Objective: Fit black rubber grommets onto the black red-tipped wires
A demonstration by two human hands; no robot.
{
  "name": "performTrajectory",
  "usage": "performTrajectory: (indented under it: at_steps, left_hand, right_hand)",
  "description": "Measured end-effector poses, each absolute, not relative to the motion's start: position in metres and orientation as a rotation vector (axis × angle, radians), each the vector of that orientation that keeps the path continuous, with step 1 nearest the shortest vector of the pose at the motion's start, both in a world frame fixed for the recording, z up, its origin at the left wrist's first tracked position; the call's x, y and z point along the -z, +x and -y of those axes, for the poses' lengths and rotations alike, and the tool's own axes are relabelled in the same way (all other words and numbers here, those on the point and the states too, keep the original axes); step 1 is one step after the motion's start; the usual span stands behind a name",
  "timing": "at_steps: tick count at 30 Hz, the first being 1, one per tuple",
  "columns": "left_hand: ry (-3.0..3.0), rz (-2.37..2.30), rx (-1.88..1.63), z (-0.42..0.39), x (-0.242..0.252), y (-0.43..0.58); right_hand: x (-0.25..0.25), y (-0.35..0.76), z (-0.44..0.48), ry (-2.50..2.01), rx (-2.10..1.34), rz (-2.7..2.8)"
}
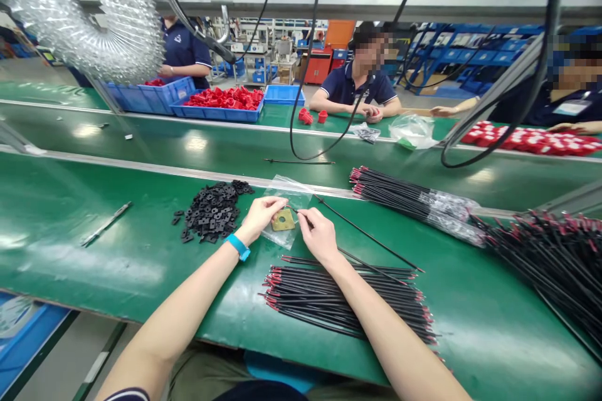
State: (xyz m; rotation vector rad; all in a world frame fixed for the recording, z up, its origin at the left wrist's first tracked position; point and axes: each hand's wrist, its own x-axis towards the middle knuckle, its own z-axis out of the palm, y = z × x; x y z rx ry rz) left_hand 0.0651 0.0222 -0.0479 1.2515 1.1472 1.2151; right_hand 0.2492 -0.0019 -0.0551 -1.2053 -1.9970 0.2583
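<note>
My left hand point(259, 216), with a blue band at the wrist, pinches the red-tipped end of a thin black cable. Facing it, my right hand point(318, 232) grips the same cable close to that end, and the cable runs on past the hand to the lower right. Between and just below the fingertips lies a small yellow square block point(283, 220) with a dark round centre, on a clear plastic bag point(277, 239). Left of it is a heap of small black square parts point(214, 210). A bundle of black cables point(320, 301) with red ends lies under my right forearm.
One loose cable point(371, 233) and more cable bundles point(399, 195) lie to the right. A pen point(107, 224) is at the left. Across the bench, people sit near blue trays point(216, 114) of red parts. Black cords point(291, 106) hang overhead.
</note>
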Motion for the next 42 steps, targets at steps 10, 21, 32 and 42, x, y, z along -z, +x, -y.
performTrajectory:
  at_steps: [10,21,32,42]
  left_hand:
    - [1.019,-1.040,-1.292,-0.013,0.058,0.066]
    - [1.063,-1.081,-1.246,-0.009,0.056,0.070]
    - [1.162,-1.199,-1.272,-0.009,0.055,0.071]
    - [1.672,-1.294,-1.285,-0.002,0.047,0.070]
  right_hand:
    - [0.056,0.248,0.002,-1.149,-0.145,2.036]
    - [0.061,0.246,0.000,-0.979,0.005,2.004]
    - [0.060,0.245,0.001,-0.999,0.157,2.110]
    - [0.063,0.246,-0.001,-1.051,0.196,2.113]
